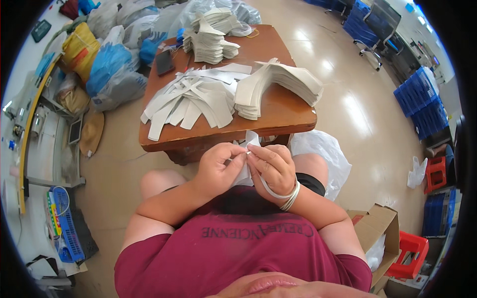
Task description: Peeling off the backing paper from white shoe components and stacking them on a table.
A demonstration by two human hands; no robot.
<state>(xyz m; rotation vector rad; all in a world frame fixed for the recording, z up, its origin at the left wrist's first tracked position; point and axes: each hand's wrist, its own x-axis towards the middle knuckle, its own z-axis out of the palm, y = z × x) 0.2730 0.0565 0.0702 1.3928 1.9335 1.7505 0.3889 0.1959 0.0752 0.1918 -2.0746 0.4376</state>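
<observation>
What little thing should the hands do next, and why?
Maybe slide the right hand slightly up the white strip while the left hand steadies it: both hands meet at it, and its top end pokes up above them.

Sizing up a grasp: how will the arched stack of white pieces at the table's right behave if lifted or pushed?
The stack likely flexes: its sides droop in a smooth arch. Pushed, layers may slide apart; many thin edges show and no band is visible. Single pieces are probably light: the left hand and right hand pinch a similar white piece.
</observation>
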